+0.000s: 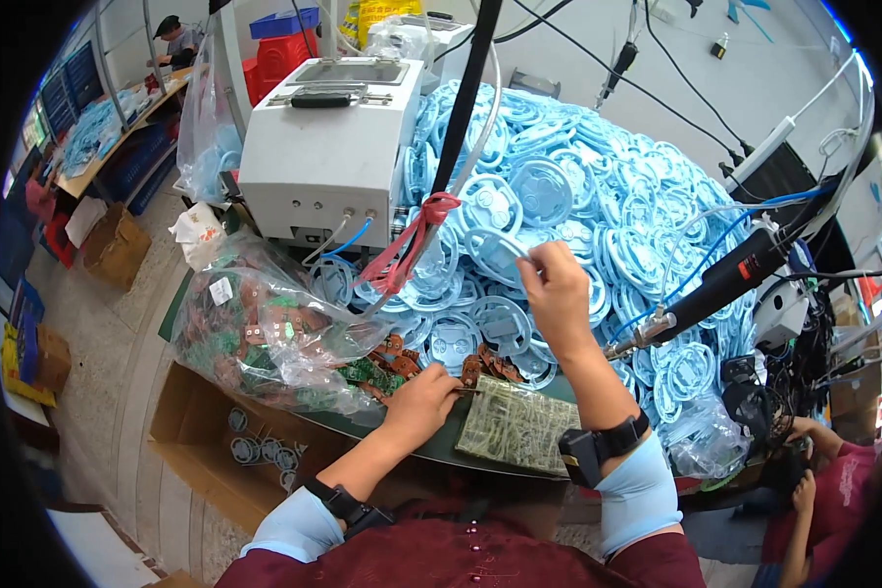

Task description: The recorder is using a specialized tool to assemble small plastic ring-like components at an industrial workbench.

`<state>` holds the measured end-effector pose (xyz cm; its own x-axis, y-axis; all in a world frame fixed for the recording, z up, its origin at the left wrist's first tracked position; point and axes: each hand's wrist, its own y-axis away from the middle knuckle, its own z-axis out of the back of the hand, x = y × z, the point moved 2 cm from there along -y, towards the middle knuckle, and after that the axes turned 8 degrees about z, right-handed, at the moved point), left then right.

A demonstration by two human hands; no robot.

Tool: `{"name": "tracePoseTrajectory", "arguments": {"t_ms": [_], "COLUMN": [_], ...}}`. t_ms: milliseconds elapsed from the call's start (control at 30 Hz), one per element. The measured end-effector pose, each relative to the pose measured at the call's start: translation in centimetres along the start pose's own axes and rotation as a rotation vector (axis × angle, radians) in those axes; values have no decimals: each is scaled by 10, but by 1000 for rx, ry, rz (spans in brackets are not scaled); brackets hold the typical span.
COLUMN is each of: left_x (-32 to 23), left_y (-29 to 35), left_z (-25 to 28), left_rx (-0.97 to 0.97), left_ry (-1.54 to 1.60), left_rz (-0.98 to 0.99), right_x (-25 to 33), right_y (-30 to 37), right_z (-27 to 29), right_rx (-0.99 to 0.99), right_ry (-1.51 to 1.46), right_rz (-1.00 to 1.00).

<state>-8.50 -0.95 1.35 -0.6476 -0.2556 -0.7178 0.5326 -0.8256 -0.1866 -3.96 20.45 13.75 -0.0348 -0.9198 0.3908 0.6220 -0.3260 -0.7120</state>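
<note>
My right hand (557, 284) is raised over a large heap of light blue round plastic parts (544, 191). Its thumb and fingers pinch the rim of one blue round plastic part (495, 253), which tilts up from the heap. Low at the front edge, my left hand (421, 404) has its fingers drawn together beside small brown circuit boards (471, 370); a thin dark bit shows at the fingertips, too small to name. Between my arms lies a flat block wrapped in clear tape (519, 425). Left of my left hand, a clear plastic bag (274, 328) holds brown and green circuit boards.
A grey-white machine box (328, 147) stands behind the bag. A black pole tied with red ribbon (416, 240) rises before the heap. A black screwdriver-like tool (720, 284) slants in from the right. Below left is a cardboard box (201, 446). Another person (833, 510) sits at right.
</note>
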Motion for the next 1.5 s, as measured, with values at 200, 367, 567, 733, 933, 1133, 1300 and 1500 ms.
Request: {"name": "tracePoseTrajectory", "arguments": {"t_ms": [200, 367, 567, 733, 933, 1133, 1300, 1500], "left_x": [2, -2, -13, -35, -64, -61, -50, -53], "left_y": [2, 10, 10, 3, -21, -3, 21, 13], "left_z": [11, 3, -15, -11, -11, -27, -38, -44], "left_rx": [64, 230, 305, 335, 417, 63, -14, -34], "left_ry": [454, 921, 957, 473, -213, -115, -64, -111], "left_rz": [229, 513, 549, 258, -143, -171, -117, -139], "right_x": [8, 0, -15, -14, -16, -13, -15, -15], "right_y": [62, 158, 242, 246, 248, 247, 245, 247], "right_z": [37, 75, 93, 90, 91, 89, 92, 88], "right_rx": [-13, -68, -221, -228, -179, -185, -165, -161], "right_ry": [-667, -833, -807, -881, -921, -881, -900, -922], "right_rz": [-657, -1000, -1157, -1143, -1130, -1064, -1071, -1092]}}
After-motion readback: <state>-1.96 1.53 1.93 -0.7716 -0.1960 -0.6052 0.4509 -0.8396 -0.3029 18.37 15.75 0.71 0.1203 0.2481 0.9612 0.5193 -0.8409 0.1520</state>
